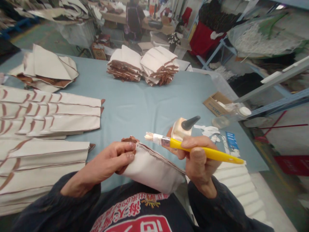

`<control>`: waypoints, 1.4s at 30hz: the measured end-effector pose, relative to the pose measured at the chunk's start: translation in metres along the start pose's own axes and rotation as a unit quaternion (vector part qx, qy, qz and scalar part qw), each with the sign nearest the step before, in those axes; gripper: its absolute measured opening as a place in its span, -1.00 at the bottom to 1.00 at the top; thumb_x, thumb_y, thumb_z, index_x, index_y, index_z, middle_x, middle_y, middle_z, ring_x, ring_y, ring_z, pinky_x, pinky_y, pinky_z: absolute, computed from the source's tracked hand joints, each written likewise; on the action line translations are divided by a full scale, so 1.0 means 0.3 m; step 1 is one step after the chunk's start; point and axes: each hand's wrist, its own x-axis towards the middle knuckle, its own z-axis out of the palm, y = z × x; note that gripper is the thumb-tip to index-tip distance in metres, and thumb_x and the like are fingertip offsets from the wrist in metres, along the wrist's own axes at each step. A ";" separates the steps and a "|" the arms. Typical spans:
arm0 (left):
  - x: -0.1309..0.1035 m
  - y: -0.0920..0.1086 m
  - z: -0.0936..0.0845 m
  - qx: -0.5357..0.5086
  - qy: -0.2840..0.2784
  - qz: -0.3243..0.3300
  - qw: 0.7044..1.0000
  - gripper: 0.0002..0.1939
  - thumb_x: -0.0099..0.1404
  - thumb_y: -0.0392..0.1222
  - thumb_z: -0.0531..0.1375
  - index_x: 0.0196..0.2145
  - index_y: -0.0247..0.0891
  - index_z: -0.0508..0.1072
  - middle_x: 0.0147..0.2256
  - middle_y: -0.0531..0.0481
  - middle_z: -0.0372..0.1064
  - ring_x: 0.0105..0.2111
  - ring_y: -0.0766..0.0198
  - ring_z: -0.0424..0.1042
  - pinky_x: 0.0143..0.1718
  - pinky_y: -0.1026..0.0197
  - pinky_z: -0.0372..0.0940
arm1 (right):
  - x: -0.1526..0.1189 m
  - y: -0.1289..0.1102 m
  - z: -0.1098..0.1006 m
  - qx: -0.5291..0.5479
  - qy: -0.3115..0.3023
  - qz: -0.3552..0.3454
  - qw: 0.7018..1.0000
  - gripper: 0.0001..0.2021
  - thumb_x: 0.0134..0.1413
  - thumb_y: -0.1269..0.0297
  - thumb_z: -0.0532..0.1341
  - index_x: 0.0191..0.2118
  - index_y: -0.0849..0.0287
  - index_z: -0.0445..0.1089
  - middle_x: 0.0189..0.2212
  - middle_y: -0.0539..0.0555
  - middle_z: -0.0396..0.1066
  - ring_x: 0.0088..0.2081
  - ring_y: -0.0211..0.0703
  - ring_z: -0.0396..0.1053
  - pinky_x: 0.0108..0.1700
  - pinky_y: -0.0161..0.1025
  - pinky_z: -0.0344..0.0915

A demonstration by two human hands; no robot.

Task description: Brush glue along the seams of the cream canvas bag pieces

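My left hand (116, 159) is closed on the left end of a white leather-like piece (154, 170) with a brown edge, held in front of my body. Between the fingers of my right hand (199, 161) lies a paintbrush (207, 153) with a yellow handle, its bristles pointing left above the piece's upper edge. White stuff coats the bristles near the ferrule. The piece's right end passes beneath my right hand, where contact is hard to tell. Just behind the brush stands a squat glue bottle (182, 129) with a dark tilted spout.
Overlapping rows of white pieces (79, 122) cover the table's left side. Stacked pieces (142, 66) and a loose pile (51, 69) sit farther back. At right are a cardboard box (217, 103), a clear jar (222, 120) and more white strips (238, 183). A person (134, 21) is in the background.
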 end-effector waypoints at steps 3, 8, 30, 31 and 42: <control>-0.025 -0.007 0.026 0.161 0.064 0.177 0.969 -0.81 0.37 -0.28 0.14 -0.41 -0.23 0.47 -0.44 0.03 0.46 -0.48 0.32 0.38 -0.47 0.31 0.29 | -0.011 -0.036 0.014 0.052 0.072 0.022 0.996 -0.69 0.41 0.02 0.22 -0.32 0.08 0.47 -0.69 -0.17 0.21 -0.70 -0.35 0.16 -0.61 -0.35 0.17; -0.042 -0.106 0.081 0.326 0.160 0.373 0.854 -0.70 0.32 -0.57 0.07 -0.38 -0.17 0.30 -0.51 0.15 0.28 -0.52 0.36 0.29 -0.32 0.27 0.37 | -0.046 -0.080 0.050 0.061 0.126 0.121 0.983 -0.66 0.38 0.04 0.27 -0.39 0.13 0.47 -0.73 -0.18 0.25 -0.76 -0.42 0.15 -0.71 -0.45 0.06; -0.031 -0.266 0.070 0.437 0.219 0.399 0.776 -0.75 0.31 -0.53 0.09 -0.24 -0.19 0.36 -0.40 -0.03 0.48 -0.40 0.16 0.40 -0.31 0.12 0.35 | -0.144 -0.018 0.124 0.068 0.043 0.245 0.966 -0.55 0.36 -0.10 0.23 -0.44 0.15 0.42 -0.81 -0.19 0.13 -0.80 -0.41 0.04 -0.74 -0.48 0.01; -0.029 -0.265 0.070 0.437 0.218 0.400 0.776 -0.75 0.31 -0.54 0.09 -0.24 -0.18 0.35 -0.40 -0.02 0.48 -0.40 0.16 0.41 -0.30 0.12 0.36 | -0.144 -0.013 0.121 0.065 0.061 0.241 0.966 -0.55 0.36 -0.09 0.23 -0.44 0.15 0.42 -0.81 -0.19 0.13 -0.80 -0.41 0.04 -0.73 -0.48 0.02; -0.016 -0.245 0.084 0.435 0.209 0.387 0.786 -0.74 0.31 -0.55 0.08 -0.27 -0.19 0.36 -0.42 -0.04 0.50 -0.43 0.18 0.39 -0.32 0.13 0.35 | -0.133 0.037 0.108 0.065 0.102 0.281 0.952 -0.53 0.30 -0.17 0.25 -0.43 0.14 0.39 -0.79 -0.21 0.10 -0.77 -0.41 0.01 -0.70 -0.45 0.00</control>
